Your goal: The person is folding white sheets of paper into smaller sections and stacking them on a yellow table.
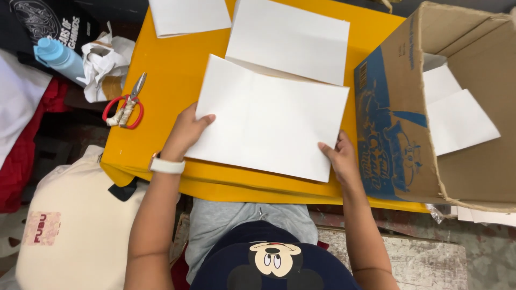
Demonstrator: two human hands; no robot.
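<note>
Yellow table (177,80) mid-frame | left hand (185,131), right hand (338,157) pinch white sheet (269,121) edges, fingers closed | best kept flat, corners squared.

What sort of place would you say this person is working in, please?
Probably a small packing or garment workshop: white sheets lie on a yellow board, a cardboard box holds more sheets, and folded clothing and scissors lie close by.

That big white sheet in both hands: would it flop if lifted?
Probably only slightly: the white sheet lies flat with crisp edges, like thin card. It looks light, held by the left hand and right hand. It may slide easily on the smooth yellow board.
</note>
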